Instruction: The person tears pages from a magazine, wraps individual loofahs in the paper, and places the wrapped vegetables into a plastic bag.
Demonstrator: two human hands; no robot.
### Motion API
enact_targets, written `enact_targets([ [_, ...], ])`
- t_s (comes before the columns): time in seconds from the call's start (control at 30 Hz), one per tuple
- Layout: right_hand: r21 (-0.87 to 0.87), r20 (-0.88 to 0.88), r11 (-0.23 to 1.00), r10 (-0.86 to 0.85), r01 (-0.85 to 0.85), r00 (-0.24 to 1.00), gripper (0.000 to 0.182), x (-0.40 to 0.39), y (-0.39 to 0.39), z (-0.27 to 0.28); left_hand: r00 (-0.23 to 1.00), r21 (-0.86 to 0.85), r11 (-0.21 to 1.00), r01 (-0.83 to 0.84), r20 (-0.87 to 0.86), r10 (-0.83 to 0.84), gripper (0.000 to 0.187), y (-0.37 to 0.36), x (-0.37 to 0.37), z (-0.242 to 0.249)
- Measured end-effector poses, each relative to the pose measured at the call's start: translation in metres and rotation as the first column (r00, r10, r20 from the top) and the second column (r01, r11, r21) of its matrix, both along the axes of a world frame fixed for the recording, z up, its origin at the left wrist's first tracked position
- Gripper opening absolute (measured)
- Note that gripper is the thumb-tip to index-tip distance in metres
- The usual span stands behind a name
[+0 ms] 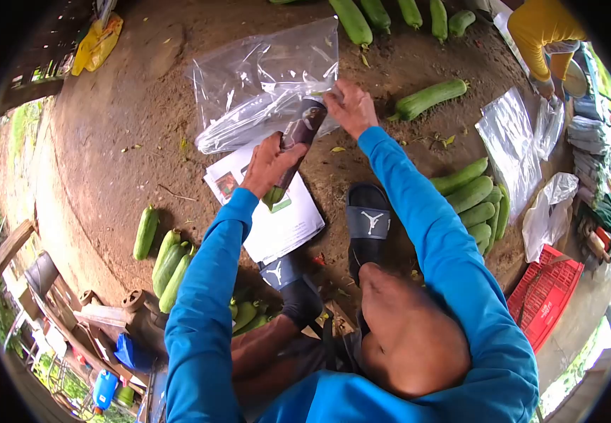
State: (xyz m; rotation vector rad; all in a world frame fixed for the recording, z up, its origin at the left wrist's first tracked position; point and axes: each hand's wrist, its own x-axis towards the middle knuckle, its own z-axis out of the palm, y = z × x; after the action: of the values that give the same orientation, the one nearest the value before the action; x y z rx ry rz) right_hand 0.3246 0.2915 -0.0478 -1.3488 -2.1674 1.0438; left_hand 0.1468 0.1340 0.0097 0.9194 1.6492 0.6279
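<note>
My left hand [271, 166] is wrapped around a long green gourd [273, 198] in a dark printed sleeve [304, 128]. The gourd is tilted, with its green lower end showing below the hand. At the sleeve's upper end, my right hand [353, 109] has its fingers closed on the rim; the fingertips are partly hidden. Just beyond lies a large clear plastic bag [263, 60] on the dirt ground. Printed white sheets [288, 222] lie beneath the left hand, near my feet.
More green gourds lie at the top [351, 21], right [471, 197] and left [168, 264]. A single gourd [429, 99] rests right of my right hand. Clear plastic bags [510, 144] and a red crate [545, 296] are farther right. Another person in yellow [542, 32] is at upper right.
</note>
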Motion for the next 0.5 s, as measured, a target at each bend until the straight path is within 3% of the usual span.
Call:
enact_targets([
  [0.03, 0.048, -0.009, 0.999, 0.018, -0.017, 1.0, 0.031, 0.0, -0.006, 0.005, 0.997, -0.043, 0.998, -0.042, 0.06, 0.045, 0.065, 0.002, 0.0, -0.007],
  [0.07, 0.09, 0.057, 0.99, 0.102, -0.107, 0.993, 0.026, 0.002, -0.011, 0.01, 0.977, -0.006, 0.99, -0.144, 0.157, 0.143, 0.05, 0.0, 0.001, -0.018],
  [0.1, 0.098, 0.053, 0.989, 0.105, -0.11, 0.993, 0.026, 0.004, -0.016, 0.015, 0.977, 0.002, 0.989, -0.148, 0.153, 0.146, 0.05, -0.002, 0.002, -0.029],
  [0.13, 0.08, 0.036, 0.985, 0.149, -0.152, 0.988, 0.025, 0.008, -0.021, 0.019, 0.996, 0.349, 0.936, -0.052, -0.051, 0.074, 0.044, 0.001, 0.004, -0.034],
  [0.17, 0.059, 0.021, 0.979, 0.196, -0.197, 0.98, 0.024, 0.012, -0.024, 0.021, 0.962, 0.625, 0.773, 0.109, -0.263, 0.077, 0.043, -0.001, 0.007, -0.045],
  [0.2, 0.041, 0.012, 0.98, 0.196, -0.197, 0.98, 0.024, 0.016, -0.027, 0.023, 0.935, 0.664, 0.738, 0.121, -0.325, 0.139, 0.055, -0.003, 0.011, -0.069],
  [0.3, 0.176, -0.099, 0.98, 0.115, -0.096, 0.988, 0.027, 0.023, -0.023, 0.005, 0.897, 0.662, 0.725, 0.188, -0.417, 0.148, 0.055, 0.012, 0.026, -0.095],
  [0.33, 0.178, -0.093, 0.979, 0.115, -0.097, 0.989, 0.027, 0.026, -0.02, 0.004, 0.889, 0.453, 0.877, 0.157, -0.451, 0.074, 0.049, 0.018, 0.035, -0.096],
  [0.37, 0.141, -0.097, 0.988, 0.081, -0.067, 0.992, 0.028, 0.03, -0.016, 0.003, 0.892, 0.458, 0.875, 0.158, -0.445, 0.072, 0.049, 0.026, 0.041, -0.097],
  [0.43, 0.101, -0.095, 0.994, 0.046, -0.037, 0.994, 0.028, 0.036, -0.014, 0.0, 0.999, 0.611, 0.791, -0.02, -0.028, 0.047, 0.041, 0.041, 0.052, -0.095],
  [0.47, 0.059, -0.108, 0.998, 0.026, -0.02, 0.994, 0.031, 0.039, -0.014, -0.003, 0.995, 0.692, 0.718, -0.075, 0.006, 0.098, 0.04, 0.051, 0.062, -0.092],
  [0.5, 0.015, -0.12, 1.0, 0.006, -0.004, 0.993, 0.034, 0.042, -0.015, -0.006, 0.995, 0.691, 0.719, -0.079, 0.012, 0.099, 0.04, 0.057, 0.069, -0.089],
])
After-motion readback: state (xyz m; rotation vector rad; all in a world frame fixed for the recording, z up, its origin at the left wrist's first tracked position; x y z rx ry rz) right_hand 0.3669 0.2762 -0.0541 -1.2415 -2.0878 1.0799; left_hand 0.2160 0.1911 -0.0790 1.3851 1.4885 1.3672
